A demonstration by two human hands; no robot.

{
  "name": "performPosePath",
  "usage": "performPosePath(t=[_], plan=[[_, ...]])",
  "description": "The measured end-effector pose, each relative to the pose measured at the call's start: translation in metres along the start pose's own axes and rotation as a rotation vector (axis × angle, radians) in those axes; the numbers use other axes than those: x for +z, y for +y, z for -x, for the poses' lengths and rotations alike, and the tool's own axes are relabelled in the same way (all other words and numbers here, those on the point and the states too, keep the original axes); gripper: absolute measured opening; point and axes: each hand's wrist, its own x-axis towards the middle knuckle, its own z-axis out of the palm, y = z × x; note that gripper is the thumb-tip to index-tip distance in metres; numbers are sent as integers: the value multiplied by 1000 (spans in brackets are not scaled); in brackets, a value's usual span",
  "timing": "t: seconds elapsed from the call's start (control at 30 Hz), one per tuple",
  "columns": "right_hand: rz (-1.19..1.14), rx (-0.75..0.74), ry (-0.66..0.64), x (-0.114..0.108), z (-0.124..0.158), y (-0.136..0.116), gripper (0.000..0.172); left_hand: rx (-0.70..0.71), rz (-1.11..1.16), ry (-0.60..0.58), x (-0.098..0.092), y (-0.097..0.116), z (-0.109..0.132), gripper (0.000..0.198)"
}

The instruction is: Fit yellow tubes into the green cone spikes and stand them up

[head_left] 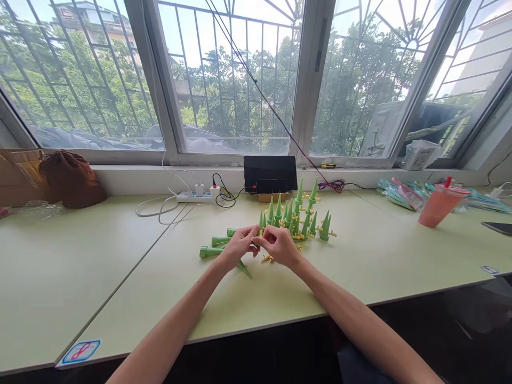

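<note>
Well, over the table (pixel 224 304) the left hand (pixel 240 246) and right hand (pixel 281 246) are meeting, fingers curled close, pinching a mostly hidden piece (pixel 256 242); a stray knuckle could be toppling the spikes (pixel 288 216) standing just beyond, a dipping palm scattering the loose valves (pixel 267 259) below

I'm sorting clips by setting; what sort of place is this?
Likely an indoor workroom: a long pale-green table below barred windows, with many green spikes standing clustered on it.

No legible text, pink-marked desk label (pixel 81 352) at eight o'clock unclear, smaller label (pixel 489 270) near four o'clock unreadable
</note>
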Motion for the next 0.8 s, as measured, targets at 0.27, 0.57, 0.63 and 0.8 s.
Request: performPosePath(t=[0.27, 0.57, 0.63, 0.8], plan=[[0, -13, 13, 0, 0, 1, 42, 4, -56, -11, 1, 8, 3, 44], [90, 55, 87, 0, -2, 8, 36, 175, -360, 188, -3, 6, -3, 33], [96, 67, 123, 0, -3, 9, 36, 229, -488, 256, -5, 2, -4, 29], [125, 75, 188, -2, -4, 11, 37, 292, -780, 328, -9, -5, -5, 15]])
